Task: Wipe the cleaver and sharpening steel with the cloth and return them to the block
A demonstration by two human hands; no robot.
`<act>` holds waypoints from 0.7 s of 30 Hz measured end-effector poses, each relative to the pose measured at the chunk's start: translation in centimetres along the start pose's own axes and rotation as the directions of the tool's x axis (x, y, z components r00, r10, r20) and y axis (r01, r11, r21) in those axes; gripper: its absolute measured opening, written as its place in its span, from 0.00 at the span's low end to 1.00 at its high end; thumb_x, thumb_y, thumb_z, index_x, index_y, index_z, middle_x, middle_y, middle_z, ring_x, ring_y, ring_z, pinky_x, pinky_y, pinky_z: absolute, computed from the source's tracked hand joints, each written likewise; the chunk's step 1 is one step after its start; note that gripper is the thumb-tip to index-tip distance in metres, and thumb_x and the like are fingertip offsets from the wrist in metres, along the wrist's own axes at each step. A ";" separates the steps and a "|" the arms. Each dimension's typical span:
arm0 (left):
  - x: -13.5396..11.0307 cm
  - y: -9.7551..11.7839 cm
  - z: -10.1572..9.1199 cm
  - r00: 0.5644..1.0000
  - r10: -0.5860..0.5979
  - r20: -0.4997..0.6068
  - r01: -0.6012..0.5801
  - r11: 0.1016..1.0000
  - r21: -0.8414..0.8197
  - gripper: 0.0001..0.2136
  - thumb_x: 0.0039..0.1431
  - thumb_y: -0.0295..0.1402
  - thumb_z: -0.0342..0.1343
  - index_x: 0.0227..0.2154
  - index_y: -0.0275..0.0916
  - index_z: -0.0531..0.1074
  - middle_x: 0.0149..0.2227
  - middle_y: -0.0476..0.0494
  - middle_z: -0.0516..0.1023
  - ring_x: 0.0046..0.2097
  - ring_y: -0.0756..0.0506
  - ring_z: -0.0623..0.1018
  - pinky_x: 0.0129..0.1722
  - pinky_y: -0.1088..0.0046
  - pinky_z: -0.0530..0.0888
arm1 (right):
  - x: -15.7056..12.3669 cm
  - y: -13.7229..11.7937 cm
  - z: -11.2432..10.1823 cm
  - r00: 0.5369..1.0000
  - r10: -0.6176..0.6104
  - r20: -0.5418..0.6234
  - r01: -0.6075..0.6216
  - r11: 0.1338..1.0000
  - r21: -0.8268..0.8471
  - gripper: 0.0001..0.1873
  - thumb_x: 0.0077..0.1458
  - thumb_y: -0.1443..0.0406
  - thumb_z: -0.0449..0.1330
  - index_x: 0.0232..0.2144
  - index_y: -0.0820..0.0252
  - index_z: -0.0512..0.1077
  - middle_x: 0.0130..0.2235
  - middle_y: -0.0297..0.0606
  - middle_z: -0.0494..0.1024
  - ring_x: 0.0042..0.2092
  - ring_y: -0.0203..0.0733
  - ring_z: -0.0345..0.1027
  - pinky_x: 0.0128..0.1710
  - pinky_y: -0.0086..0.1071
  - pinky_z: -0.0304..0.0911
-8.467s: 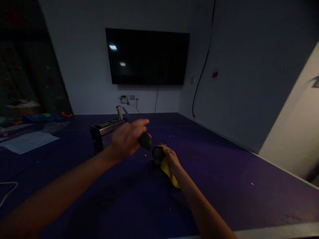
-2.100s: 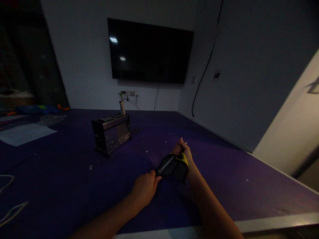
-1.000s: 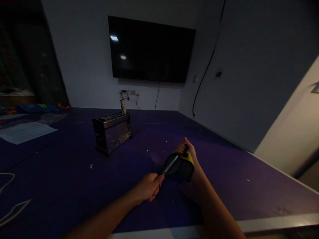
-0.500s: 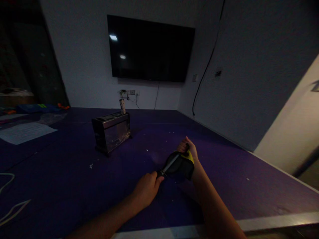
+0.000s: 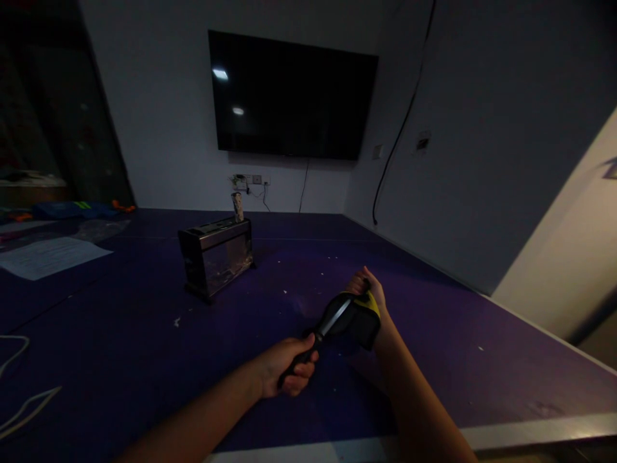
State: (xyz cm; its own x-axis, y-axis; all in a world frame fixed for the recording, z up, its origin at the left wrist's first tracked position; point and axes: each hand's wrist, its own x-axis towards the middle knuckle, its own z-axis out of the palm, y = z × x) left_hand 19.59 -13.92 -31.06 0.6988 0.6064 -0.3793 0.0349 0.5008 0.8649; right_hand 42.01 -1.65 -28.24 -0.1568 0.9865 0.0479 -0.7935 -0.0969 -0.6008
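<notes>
My left hand (image 5: 289, 366) is wrapped round the black handle of what looks like a knife (image 5: 336, 316), palm turned partly up. Its bright metal blade slants up and right, lying against or over a curved black-and-yellow object (image 5: 364, 325). My right hand (image 5: 367, 287) is closed round the upper end of that object, whose exact kind I cannot make out in the dim light. The blade's tip ends close to my right fingers. Both hands are above the purple tabletop (image 5: 270, 399).
A metal-and-black toaster (image 5: 216, 257) stands to the left, with a patterned cylinder (image 5: 238, 207) upright at its far end. Papers (image 5: 53, 256) and white cables (image 5: 29, 411) lie at the left. Small white scraps dot the table. A television (image 5: 292, 96) hangs on the wall behind.
My left hand has rolled over, so its curled fingers and more of the handle now show. The blade looks broader and brighter. My right hand has shifted slightly right.
</notes>
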 end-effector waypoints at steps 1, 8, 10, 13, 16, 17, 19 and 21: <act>-0.1 0.1 -0.1 0.999 -0.019 0.040 0.020 0.999 -0.032 0.20 0.56 0.54 0.42 0.28 0.40 0.57 0.14 0.61 0.50 0.12 0.56 0.49 0.15 0.80 0.46 | -0.1 0.0 0.0 1.000 0.004 0.009 -0.004 1.000 0.013 0.23 0.54 0.59 0.54 0.16 0.56 0.45 0.12 0.22 0.48 0.12 0.28 0.42 0.11 0.23 0.47; 0.0 -0.4 0.7 0.906 0.231 -0.355 -0.051 0.891 0.451 0.20 0.58 0.52 0.40 0.27 0.39 0.60 0.16 0.56 0.58 0.15 0.54 0.57 0.18 0.78 0.53 | 0.0 0.0 -0.2 0.998 -0.009 0.067 0.009 1.000 0.001 0.23 0.55 0.58 0.51 0.16 0.56 0.45 0.13 0.22 0.45 0.13 0.28 0.40 0.11 0.23 0.47; 0.1 -0.6 1.1 0.808 0.394 -0.437 0.046 0.698 0.715 0.18 0.60 0.47 0.41 0.27 0.38 0.63 0.20 0.51 0.64 0.21 0.51 0.65 0.23 0.76 0.59 | 0.1 -0.1 -0.3 0.998 -0.007 0.059 0.008 1.000 -0.006 0.22 0.56 0.58 0.51 0.16 0.56 0.46 0.13 0.23 0.45 0.13 0.29 0.40 0.11 0.23 0.46; 0.2 -0.7 1.4 0.730 0.523 -0.441 0.218 0.433 0.875 0.16 0.61 0.44 0.41 0.31 0.37 0.67 0.28 0.41 0.72 0.31 0.45 0.72 0.30 0.72 0.63 | 0.3 -0.1 -0.4 0.999 -0.014 0.046 0.014 1.000 0.002 0.22 0.56 0.58 0.50 0.16 0.56 0.47 0.13 0.23 0.45 0.13 0.29 0.40 0.11 0.23 0.46; 0.3 -0.9 1.3 0.738 0.520 -0.429 0.199 0.440 0.876 0.17 0.61 0.44 0.41 0.31 0.36 0.67 0.28 0.41 0.72 0.31 0.45 0.72 0.30 0.72 0.63 | 0.4 0.0 -0.6 0.998 -0.011 0.056 0.012 1.000 -0.015 0.23 0.56 0.56 0.51 0.16 0.56 0.47 0.13 0.23 0.45 0.13 0.29 0.40 0.11 0.23 0.47; 0.3 -0.9 1.2 0.754 0.498 -0.428 0.151 0.504 0.851 0.17 0.60 0.45 0.42 0.29 0.36 0.66 0.26 0.43 0.71 0.28 0.46 0.71 0.29 0.73 0.62 | 0.5 0.0 -0.7 0.998 -0.007 0.065 0.009 1.000 -0.021 0.23 0.55 0.56 0.51 0.16 0.56 0.46 0.13 0.23 0.45 0.13 0.29 0.39 0.11 0.23 0.47; 0.2 -0.8 0.9 0.820 0.387 -0.422 0.033 0.704 0.710 0.18 0.59 0.48 0.41 0.27 0.37 0.63 0.20 0.50 0.65 0.21 0.51 0.65 0.23 0.75 0.59 | 0.5 0.0 -1.0 0.996 0.002 0.093 0.001 1.000 -0.023 0.24 0.56 0.56 0.52 0.16 0.56 0.45 0.14 0.23 0.44 0.14 0.29 0.39 0.11 0.24 0.47; -0.1 -0.6 0.6 0.921 0.213 -0.327 -0.049 0.894 0.445 0.21 0.57 0.53 0.40 0.27 0.39 0.60 0.17 0.57 0.57 0.15 0.54 0.57 0.18 0.78 0.54 | 0.5 -0.1 -1.2 0.991 0.001 0.133 0.000 1.000 -0.008 0.25 0.56 0.57 0.51 0.16 0.57 0.44 0.14 0.23 0.44 0.14 0.29 0.38 0.12 0.24 0.48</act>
State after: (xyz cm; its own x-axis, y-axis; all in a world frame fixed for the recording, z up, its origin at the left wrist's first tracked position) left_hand 19.99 -14.66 -31.37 0.4171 0.8671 -0.2722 0.3151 0.1430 0.9382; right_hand 42.71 -0.97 -29.13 -0.2345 0.9600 0.1529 -0.7886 -0.0959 -0.6073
